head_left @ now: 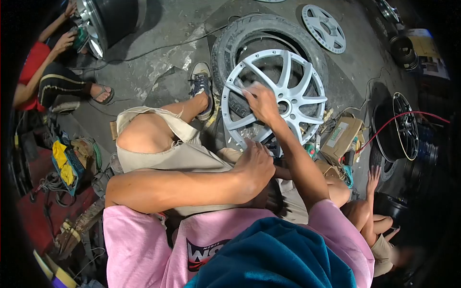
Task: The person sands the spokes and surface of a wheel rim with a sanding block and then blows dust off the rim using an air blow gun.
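A light grey multi-spoke wheel face (pixel 286 92) with small holes round its rim leans over a black tyre (pixel 269 24). My left hand (pixel 254 168) is closed on the wheel's near edge, its fingers curled at the rim. Over the left-hand spokes, my right hand (pixel 261 103) is closed, with its fingertips pressed at a spoke near the rim. Something small and pale shows at those fingertips, too blurred to name. My bent leg in torn beige trousers (pixel 177 149) and a dark sneaker (pixel 201 91) are beside the wheel.
Another grey wheel face (pixel 324 29) lies beyond the tyre. A cardboard box (pixel 342 139) stands right, near a black wheel (pixel 406 126) and a red hose (pixel 408 113). At upper left, a person's hands (pixel 65 41) work at a shiny wheel. Another person sits lower right.
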`<state>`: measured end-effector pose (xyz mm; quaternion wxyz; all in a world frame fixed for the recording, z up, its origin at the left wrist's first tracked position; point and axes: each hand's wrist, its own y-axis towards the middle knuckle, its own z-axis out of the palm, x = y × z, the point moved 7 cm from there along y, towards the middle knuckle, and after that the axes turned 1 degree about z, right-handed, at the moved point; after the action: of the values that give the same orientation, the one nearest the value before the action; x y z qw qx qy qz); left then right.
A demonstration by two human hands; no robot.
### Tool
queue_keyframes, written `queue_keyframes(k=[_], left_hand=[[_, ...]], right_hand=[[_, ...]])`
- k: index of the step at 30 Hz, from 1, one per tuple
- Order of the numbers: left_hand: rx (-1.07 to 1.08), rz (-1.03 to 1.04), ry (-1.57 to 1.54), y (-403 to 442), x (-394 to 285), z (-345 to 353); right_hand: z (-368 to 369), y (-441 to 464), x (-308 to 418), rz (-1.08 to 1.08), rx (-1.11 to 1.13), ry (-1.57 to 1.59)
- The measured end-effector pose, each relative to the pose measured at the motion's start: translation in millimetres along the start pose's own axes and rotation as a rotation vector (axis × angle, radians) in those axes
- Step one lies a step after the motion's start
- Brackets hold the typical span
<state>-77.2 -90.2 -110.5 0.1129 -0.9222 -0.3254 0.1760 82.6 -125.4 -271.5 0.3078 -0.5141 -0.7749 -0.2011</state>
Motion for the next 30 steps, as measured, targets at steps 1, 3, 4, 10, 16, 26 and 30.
queue_keyframes(k=[1, 3, 4, 10, 16, 26, 30], left_hand=[[0.045, -0.005, -0.032, 1.8, -4.1, 5.0], [0.088, -0.01, -0.047, 4.6, -3.8, 11.4], [0.11, -0.003, -0.116, 7.0, -2.4, 15.6], [-0.167, -0.055, -0.012, -5.6, 15.5, -3.5], [0.041, -0.004, -0.048, -4.7, 3.8, 0.5], [-0.01, -0.056, 0.006, 4.9, 7.8, -7.5], [0.081, -0.033, -0.076, 6.6, -6.6, 6.3]], right_hand=[[12.1, 13.4, 7.0, -0.02, 0.031, -0.04], [26.4, 42.5, 19.6, -0.046, 0.046, -0.078], [38.4, 54.9, 22.2, -0.043, 0.133, -0.162], [-20.3, -4.8, -37.0, 0.013, 0.158, -0.055], [-11.2, -4.0, -25.5, 0.056, 0.104, -0.046], [-2.9, -7.0, 4.5, -0.219, 0.037, -0.041], [21.5, 15.6, 23.3, -0.335, 0.132, -0.306]])
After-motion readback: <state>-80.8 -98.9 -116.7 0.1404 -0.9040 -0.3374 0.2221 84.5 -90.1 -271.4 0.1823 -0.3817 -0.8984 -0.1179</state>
